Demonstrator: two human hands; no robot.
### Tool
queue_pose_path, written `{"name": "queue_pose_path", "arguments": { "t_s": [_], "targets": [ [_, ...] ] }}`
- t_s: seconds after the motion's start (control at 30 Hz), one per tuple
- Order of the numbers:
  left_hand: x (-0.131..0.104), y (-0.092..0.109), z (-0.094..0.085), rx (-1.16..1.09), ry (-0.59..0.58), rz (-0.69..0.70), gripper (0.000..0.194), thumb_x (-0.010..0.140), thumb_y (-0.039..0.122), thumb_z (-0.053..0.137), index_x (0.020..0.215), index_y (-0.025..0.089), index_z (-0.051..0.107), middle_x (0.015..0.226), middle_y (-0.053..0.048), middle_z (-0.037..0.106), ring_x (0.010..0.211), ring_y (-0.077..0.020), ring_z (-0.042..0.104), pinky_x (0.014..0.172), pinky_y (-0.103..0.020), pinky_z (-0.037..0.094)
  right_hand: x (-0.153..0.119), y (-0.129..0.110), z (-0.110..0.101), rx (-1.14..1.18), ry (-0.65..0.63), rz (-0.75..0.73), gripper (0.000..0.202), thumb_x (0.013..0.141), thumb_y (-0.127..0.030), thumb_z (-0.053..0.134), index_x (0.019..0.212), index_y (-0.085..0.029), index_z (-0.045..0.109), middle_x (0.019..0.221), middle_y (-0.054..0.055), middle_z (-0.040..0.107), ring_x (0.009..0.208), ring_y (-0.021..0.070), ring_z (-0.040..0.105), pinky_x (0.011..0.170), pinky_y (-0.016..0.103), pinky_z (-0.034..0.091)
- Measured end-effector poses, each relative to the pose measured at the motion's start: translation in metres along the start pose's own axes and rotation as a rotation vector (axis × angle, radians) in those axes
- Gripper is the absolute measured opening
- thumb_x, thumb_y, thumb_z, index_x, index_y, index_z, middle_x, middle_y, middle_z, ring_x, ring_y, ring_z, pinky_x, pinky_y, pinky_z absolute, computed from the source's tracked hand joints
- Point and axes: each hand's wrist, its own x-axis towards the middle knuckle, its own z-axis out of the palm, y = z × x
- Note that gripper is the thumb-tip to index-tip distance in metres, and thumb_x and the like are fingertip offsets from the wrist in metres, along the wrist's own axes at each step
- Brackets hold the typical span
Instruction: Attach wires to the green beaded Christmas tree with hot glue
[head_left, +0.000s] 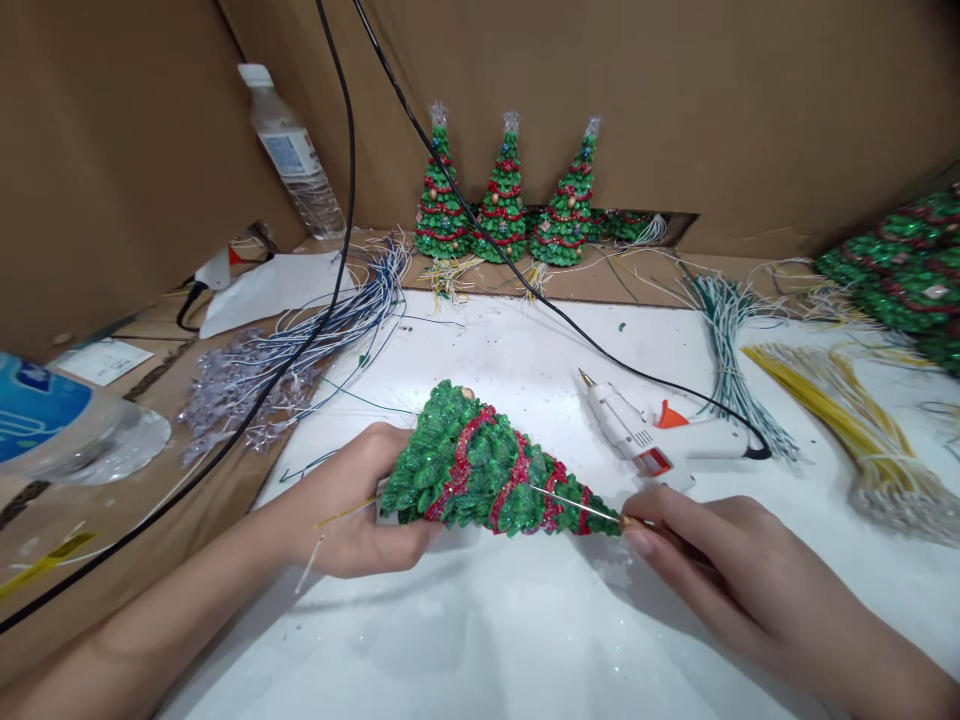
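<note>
A green glittery Christmas tree figure [480,465] with red garlands lies on its side above the white work surface, its tip to the right. My left hand [367,510] is closed round its wide base; a yellow wire and a white one stick out by that hand. Between the thumb and fingers of my right hand [697,560] is a thin metal tool [574,503], its handle mostly hidden in the hand. The tool's shaft lies along the front of the tree near the tip, pointing left. Whether it touches the tree I cannot tell.
Behind my right hand lies a white glue gun [630,430]. Three upright trees [502,205] stand at the back. Wire bundles [724,350] lie right and left, with yellow wires [847,420] far right. Two bottles [296,160] are at left. Black cables [480,225] cross the view.
</note>
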Motion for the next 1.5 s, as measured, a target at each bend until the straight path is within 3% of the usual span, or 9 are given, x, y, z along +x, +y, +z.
{"name": "queue_pose_path", "arguments": {
  "t_s": [0.1, 0.27, 0.4, 0.6, 0.83, 1.03, 1.13, 1.33, 1.5],
  "targets": [
    [-0.0003, 0.0, 0.0011, 0.015, 0.009, -0.02, 0.01, 0.071, 0.019, 0.05, 0.064, 0.018, 0.044, 0.057, 0.006, 0.038, 0.052, -0.0076, 0.033, 0.047, -0.018, 0.031, -0.0002, -0.0013, 0.0007, -0.015, 0.016, 0.03, 0.006, 0.095, -0.026, 0.045, 0.099, -0.022, 0.047, 0.051, -0.01, 0.047, 0.039, 0.0089, 0.045, 0.042, 0.021, 0.03],
    [-0.0029, 0.0015, 0.0024, 0.041, 0.023, -0.084, 0.01, 0.071, 0.023, 0.049, 0.063, 0.018, 0.044, 0.057, 0.006, 0.039, 0.052, -0.0081, 0.034, 0.048, -0.019, 0.031, -0.0002, -0.0007, 0.0015, 0.015, 0.009, 0.04, 0.006, 0.094, -0.023, 0.045, 0.088, -0.023, 0.044, 0.051, -0.009, 0.047, 0.04, 0.008, 0.043, 0.041, 0.02, 0.029],
    [-0.0025, 0.003, 0.002, 0.044, 0.02, -0.084, 0.011, 0.072, 0.025, 0.048, 0.064, 0.018, 0.045, 0.058, 0.005, 0.04, 0.053, -0.0086, 0.036, 0.048, -0.019, 0.032, 0.0004, 0.0001, 0.001, -0.004, -0.018, 0.019, 0.01, 0.097, -0.022, 0.04, 0.09, -0.023, 0.047, 0.053, -0.008, 0.048, 0.042, 0.0089, 0.047, 0.044, 0.021, 0.032],
    [-0.0004, 0.0041, 0.0018, -0.006, 0.016, -0.078, 0.008, 0.07, 0.021, 0.049, 0.064, 0.018, 0.043, 0.057, 0.006, 0.037, 0.052, -0.0078, 0.033, 0.047, -0.018, 0.032, 0.0014, 0.0003, 0.003, 0.031, 0.03, 0.066, 0.006, 0.094, -0.027, 0.048, 0.092, -0.023, 0.044, 0.052, -0.01, 0.046, 0.04, 0.0082, 0.042, 0.04, 0.02, 0.029],
    [-0.0023, 0.0024, 0.0016, 0.025, 0.015, -0.065, 0.01, 0.071, 0.023, 0.049, 0.064, 0.018, 0.044, 0.057, 0.006, 0.04, 0.053, -0.008, 0.034, 0.048, -0.018, 0.031, -0.0016, 0.0021, 0.0027, 0.02, -0.011, 0.04, 0.015, 0.097, -0.022, 0.035, 0.088, -0.023, 0.047, 0.054, -0.007, 0.045, 0.043, 0.01, 0.046, 0.045, 0.023, 0.032],
    [-0.0033, 0.0043, 0.0017, 0.055, 0.024, -0.141, 0.008, 0.069, 0.025, 0.048, 0.065, 0.018, 0.047, 0.059, 0.004, 0.04, 0.056, -0.0098, 0.036, 0.05, -0.019, 0.035, -0.0013, 0.0016, 0.0033, 0.021, 0.023, 0.071, 0.008, 0.093, -0.03, 0.05, 0.092, -0.023, 0.045, 0.051, -0.01, 0.045, 0.04, 0.0086, 0.042, 0.04, 0.021, 0.03],
    [-0.0033, 0.0026, 0.0018, 0.034, 0.016, -0.114, 0.009, 0.07, 0.024, 0.048, 0.064, 0.018, 0.047, 0.058, 0.004, 0.041, 0.055, -0.009, 0.036, 0.049, -0.019, 0.034, -0.0009, 0.0028, 0.0028, 0.042, 0.033, 0.039, 0.008, 0.094, -0.025, 0.046, 0.087, -0.023, 0.044, 0.053, -0.009, 0.048, 0.041, 0.0081, 0.043, 0.041, 0.02, 0.03],
    [-0.0022, -0.003, 0.0013, -0.011, 0.011, -0.002, 0.011, 0.072, 0.021, 0.051, 0.065, 0.018, 0.044, 0.058, 0.006, 0.039, 0.052, -0.0068, 0.034, 0.047, -0.017, 0.031, 0.0, 0.0055, 0.002, -0.001, 0.028, 0.002, 0.012, 0.097, -0.021, 0.037, 0.094, -0.022, 0.049, 0.057, -0.006, 0.051, 0.045, 0.0091, 0.048, 0.046, 0.022, 0.034],
    [-0.0018, -0.0033, 0.001, -0.004, 0.02, 0.022, 0.014, 0.072, 0.02, 0.053, 0.064, 0.018, 0.042, 0.057, 0.006, 0.038, 0.052, -0.0068, 0.034, 0.047, -0.017, 0.032, 0.0003, 0.0078, 0.0029, 0.006, 0.025, 0.034, 0.01, 0.093, -0.029, 0.05, 0.098, -0.022, 0.045, 0.055, -0.009, 0.051, 0.041, 0.008, 0.045, 0.042, 0.019, 0.033]
  ]
}}
